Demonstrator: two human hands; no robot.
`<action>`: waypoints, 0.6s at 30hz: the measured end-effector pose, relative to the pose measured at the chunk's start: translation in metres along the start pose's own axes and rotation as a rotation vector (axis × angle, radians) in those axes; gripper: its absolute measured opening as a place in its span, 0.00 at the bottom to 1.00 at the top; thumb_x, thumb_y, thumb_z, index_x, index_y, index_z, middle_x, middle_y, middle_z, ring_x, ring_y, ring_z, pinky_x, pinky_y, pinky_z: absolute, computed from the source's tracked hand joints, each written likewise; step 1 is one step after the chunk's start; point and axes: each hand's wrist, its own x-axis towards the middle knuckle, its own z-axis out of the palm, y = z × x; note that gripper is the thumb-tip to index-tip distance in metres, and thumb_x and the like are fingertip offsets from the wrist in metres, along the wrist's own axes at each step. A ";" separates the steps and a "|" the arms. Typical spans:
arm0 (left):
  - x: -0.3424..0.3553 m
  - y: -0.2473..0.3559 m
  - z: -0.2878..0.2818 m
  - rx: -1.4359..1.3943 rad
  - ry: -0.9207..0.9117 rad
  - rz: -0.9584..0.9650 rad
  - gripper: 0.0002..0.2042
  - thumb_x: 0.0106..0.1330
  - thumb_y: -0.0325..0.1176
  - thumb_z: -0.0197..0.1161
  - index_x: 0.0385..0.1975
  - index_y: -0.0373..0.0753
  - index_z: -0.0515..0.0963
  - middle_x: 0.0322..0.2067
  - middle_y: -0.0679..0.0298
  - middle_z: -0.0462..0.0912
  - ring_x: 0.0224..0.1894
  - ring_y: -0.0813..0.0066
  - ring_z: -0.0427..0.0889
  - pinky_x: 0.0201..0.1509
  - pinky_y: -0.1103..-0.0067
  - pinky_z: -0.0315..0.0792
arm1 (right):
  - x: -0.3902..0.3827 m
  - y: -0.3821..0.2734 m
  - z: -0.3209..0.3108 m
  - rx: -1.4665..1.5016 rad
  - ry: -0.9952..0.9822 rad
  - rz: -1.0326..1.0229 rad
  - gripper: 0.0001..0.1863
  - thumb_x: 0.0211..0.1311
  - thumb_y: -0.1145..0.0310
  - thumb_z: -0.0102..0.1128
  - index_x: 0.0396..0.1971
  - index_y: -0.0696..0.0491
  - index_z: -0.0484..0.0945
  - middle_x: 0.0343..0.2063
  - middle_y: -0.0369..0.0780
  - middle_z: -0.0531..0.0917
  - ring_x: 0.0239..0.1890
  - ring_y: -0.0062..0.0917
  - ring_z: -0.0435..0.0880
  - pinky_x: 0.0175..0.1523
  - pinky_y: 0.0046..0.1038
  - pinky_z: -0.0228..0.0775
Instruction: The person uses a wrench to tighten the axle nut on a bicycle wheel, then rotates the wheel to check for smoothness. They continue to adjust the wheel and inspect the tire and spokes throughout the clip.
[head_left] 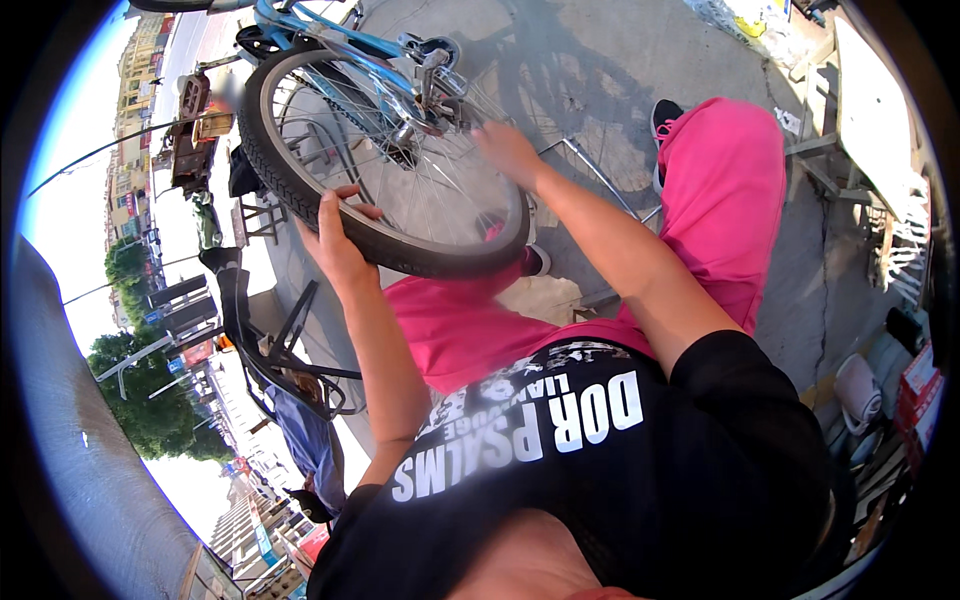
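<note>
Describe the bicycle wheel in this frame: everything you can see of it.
The wheel has a black rubber tyre on a silver rim with thin metal spokes, mounted in a blue bicycle frame that seems to lie tipped over above concrete ground. The left hand grips the tyre at its near edge, fingers curled over it. The right hand rests on the spokes near the hub.

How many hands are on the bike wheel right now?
2: the left hand grips the tyre at its near edge; the right hand reaches the spokes near the hub.
</note>
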 end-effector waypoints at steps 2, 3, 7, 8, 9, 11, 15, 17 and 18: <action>0.008 0.000 0.001 0.008 -0.008 0.002 0.17 0.64 0.35 0.55 0.48 0.34 0.63 0.32 0.54 0.79 0.20 0.69 0.79 0.21 0.77 0.71 | 0.010 -0.007 -0.016 0.284 -0.256 0.234 0.20 0.69 0.53 0.43 0.30 0.57 0.71 0.17 0.40 0.75 0.19 0.29 0.76 0.26 0.33 0.67; 0.010 0.001 0.001 0.010 -0.001 -0.011 0.18 0.64 0.35 0.55 0.49 0.34 0.63 0.32 0.54 0.79 0.20 0.69 0.79 0.21 0.77 0.71 | 0.010 -0.007 -0.017 0.476 -0.296 0.249 0.21 0.70 0.52 0.42 0.28 0.55 0.70 0.15 0.37 0.72 0.16 0.26 0.72 0.24 0.31 0.64; 0.015 0.007 0.003 0.035 0.036 -0.027 0.19 0.64 0.37 0.55 0.50 0.33 0.63 0.33 0.52 0.78 0.20 0.68 0.78 0.20 0.78 0.69 | 0.018 -0.010 -0.009 1.001 -0.438 0.380 0.22 0.71 0.50 0.38 0.24 0.51 0.66 0.11 0.29 0.62 0.11 0.18 0.60 0.19 0.24 0.55; 0.017 0.008 0.003 0.037 0.042 -0.027 0.19 0.64 0.38 0.55 0.49 0.33 0.64 0.32 0.52 0.79 0.20 0.68 0.78 0.20 0.78 0.69 | 0.022 -0.012 -0.009 1.068 -0.468 0.430 0.22 0.71 0.49 0.37 0.24 0.51 0.66 0.11 0.28 0.61 0.11 0.17 0.58 0.18 0.24 0.53; 0.019 0.008 0.002 0.062 0.034 -0.022 0.17 0.66 0.38 0.53 0.45 0.30 0.67 0.32 0.51 0.79 0.20 0.68 0.79 0.22 0.78 0.71 | 0.024 -0.013 -0.010 1.078 -0.502 0.456 0.22 0.71 0.49 0.37 0.24 0.51 0.65 0.11 0.28 0.60 0.11 0.17 0.58 0.18 0.23 0.52; 0.023 0.008 -0.002 0.108 0.016 -0.009 0.18 0.68 0.39 0.48 0.37 0.25 0.72 0.31 0.50 0.80 0.21 0.68 0.79 0.27 0.77 0.74 | 0.027 -0.016 -0.015 1.093 -0.567 0.503 0.23 0.71 0.49 0.38 0.23 0.51 0.65 0.11 0.27 0.59 0.12 0.15 0.56 0.18 0.23 0.50; 0.028 0.007 -0.003 0.085 0.037 -0.010 0.17 0.66 0.41 0.52 0.39 0.28 0.70 0.31 0.50 0.80 0.19 0.70 0.78 0.20 0.80 0.69 | 0.030 -0.023 -0.015 1.064 -0.552 0.543 0.22 0.71 0.49 0.38 0.25 0.52 0.65 0.11 0.27 0.57 0.12 0.14 0.55 0.18 0.21 0.48; 0.028 0.008 -0.002 0.089 0.032 -0.019 0.18 0.66 0.41 0.51 0.37 0.28 0.71 0.31 0.51 0.80 0.19 0.70 0.78 0.21 0.80 0.69 | 0.034 -0.023 -0.013 1.052 -0.533 0.527 0.23 0.71 0.48 0.38 0.26 0.52 0.66 0.11 0.27 0.57 0.13 0.13 0.55 0.18 0.21 0.48; 0.028 0.009 -0.001 0.092 0.029 -0.021 0.18 0.66 0.42 0.51 0.36 0.28 0.72 0.30 0.51 0.80 0.18 0.70 0.78 0.21 0.81 0.69 | 0.037 -0.018 -0.013 1.009 -0.530 0.466 0.24 0.70 0.46 0.39 0.27 0.53 0.67 0.12 0.27 0.58 0.13 0.13 0.56 0.18 0.21 0.48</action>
